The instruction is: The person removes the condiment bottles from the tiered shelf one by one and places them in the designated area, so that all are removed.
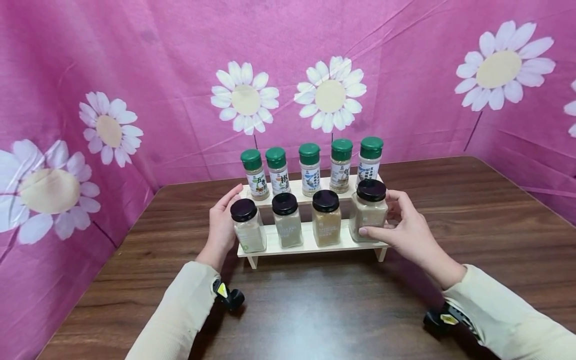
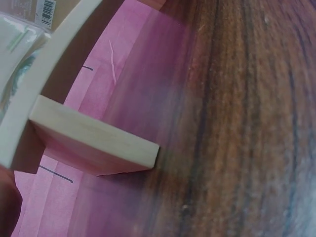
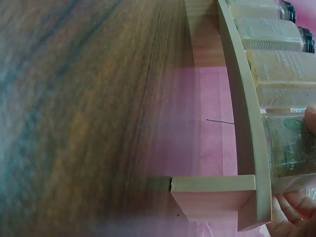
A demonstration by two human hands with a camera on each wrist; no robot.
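Rack (image 1: pixel 310 245) looks basically full: five green-cap bottles up top, four black-lid jars below. Right hand (image 1: pixel 407 230) is wrapped around the end jar (image 1: pixel 369 212) on the lower shelf, not let go yet. Left hand (image 1: pixel 222 222) rests flat on the rack's side. Wrist cams only show the rack's foot (image 3: pixel 212 200) and tabletop (image 3: pixel 84 123).

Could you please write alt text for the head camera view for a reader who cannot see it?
A person's right hand grips the rightmost black-lidded jar on a two-tier wooden spice rack, while the left hand touches the rack's left end. Five green-capped bottles fill the upper tier.
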